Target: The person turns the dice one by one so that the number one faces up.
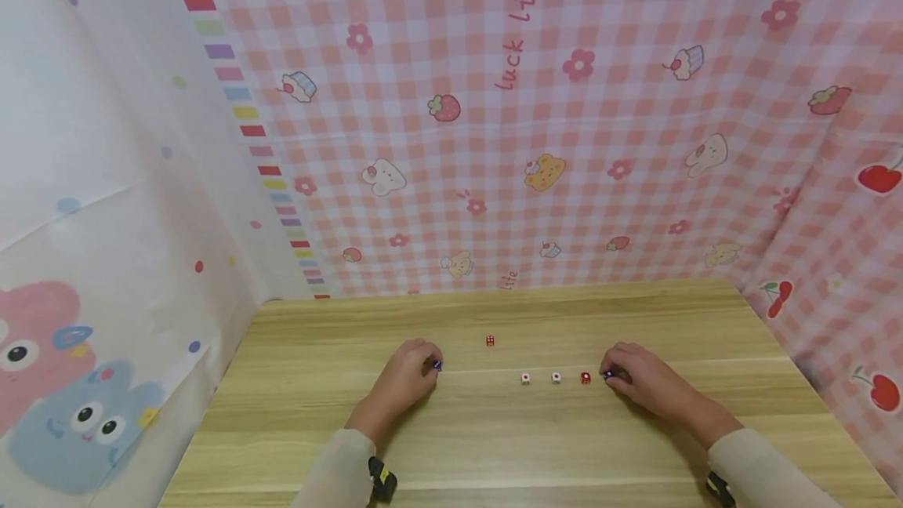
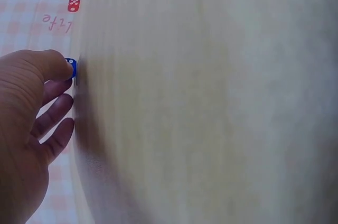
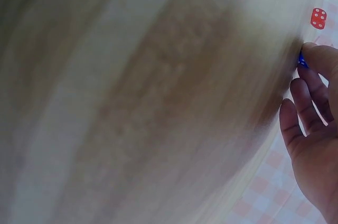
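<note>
My left hand (image 1: 404,379) pinches a blue die (image 2: 72,68) between thumb and forefinger, low at the wooden tabletop. On the other side, my right hand (image 1: 643,377) pinches a second blue die (image 3: 302,59) the same way. Just left of that die stands a red die (image 1: 585,378), with two white dice, one white die (image 1: 556,378) and another white die (image 1: 525,379), spaced out in a row to its left. Farther back, another red die (image 1: 490,341) sits by itself, up and right of my left hand. Fingers partly hide both blue dice.
The wooden table (image 1: 451,445) reaches back to a pink checked cloth (image 1: 480,139) hanging behind it. A white printed cloth (image 1: 127,257) hangs on the left, and a cherry-patterned cloth (image 1: 839,320) on the right.
</note>
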`<state>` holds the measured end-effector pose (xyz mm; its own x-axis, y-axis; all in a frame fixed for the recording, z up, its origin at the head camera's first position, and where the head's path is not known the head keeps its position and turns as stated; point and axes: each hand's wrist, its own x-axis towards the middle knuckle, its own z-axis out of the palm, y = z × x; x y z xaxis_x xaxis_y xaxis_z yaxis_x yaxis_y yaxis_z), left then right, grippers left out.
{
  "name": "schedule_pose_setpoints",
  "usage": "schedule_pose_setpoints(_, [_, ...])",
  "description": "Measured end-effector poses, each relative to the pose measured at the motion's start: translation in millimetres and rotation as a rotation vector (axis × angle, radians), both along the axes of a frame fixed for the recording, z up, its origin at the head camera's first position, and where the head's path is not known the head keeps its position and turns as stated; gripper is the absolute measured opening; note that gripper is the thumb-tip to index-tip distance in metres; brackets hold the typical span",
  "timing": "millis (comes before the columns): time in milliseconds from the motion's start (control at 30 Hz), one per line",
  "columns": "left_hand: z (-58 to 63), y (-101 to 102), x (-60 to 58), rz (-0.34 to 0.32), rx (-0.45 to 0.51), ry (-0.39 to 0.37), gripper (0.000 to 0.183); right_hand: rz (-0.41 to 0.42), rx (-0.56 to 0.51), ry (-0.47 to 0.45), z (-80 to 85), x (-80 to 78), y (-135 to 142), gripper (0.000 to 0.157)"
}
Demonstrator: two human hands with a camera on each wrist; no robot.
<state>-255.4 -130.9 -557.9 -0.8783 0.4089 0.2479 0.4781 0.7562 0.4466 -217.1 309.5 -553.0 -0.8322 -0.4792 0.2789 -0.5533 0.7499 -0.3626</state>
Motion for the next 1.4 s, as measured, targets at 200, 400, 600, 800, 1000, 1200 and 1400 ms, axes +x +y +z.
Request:
schedule_pose_setpoints(200, [3.2, -0.2, 0.5, -0.002, -0.009, -0.002, 0.016, -0.006, 0.004, 0.006, 0.1, 0.0, 0.6, 0.022])
schedule_pose_setpoints(400, [2.4, -0.6, -1.3, -0.007, -0.045, 0.015, 0.016, -0.013, 0.02, 0.0, -0.2, -1.2, 0.9, 0.021])
schedule_pose_setpoints(600, [2.1, 1.2, -2.3, -0.026, -0.091, 0.038, 0.017, -0.012, 0.026, 0.006, -0.2, -1.8, 0.5, 0.021])
schedule_pose_setpoints(800, [4.2, 4.8, -1.2, -0.032, -0.102, 0.025, 0.016, -0.01, 0.027, 0.004, 0.6, -1.3, 0.0, 0.021])
schedule_pose_setpoints(1000, [5.7, 6.2, -1.1, -0.036, -0.101, 0.012, 0.016, -0.016, 0.031, 0.007, 0.3, -0.9, -0.4, 0.021])
schedule_pose_setpoints(1200, [3.6, 4.0, -1.1, -0.037, -0.076, 0.02, 0.018, -0.032, 0.039, 0.004, 1.0, 0.0, -1.2, 0.02])
schedule_pose_setpoints(1400, [4.2, 1.1, -0.4, -0.014, -0.054, -0.003, 0.017, -0.041, 0.046, 0.004, 1.6, 0.1, -1.4, 0.021])
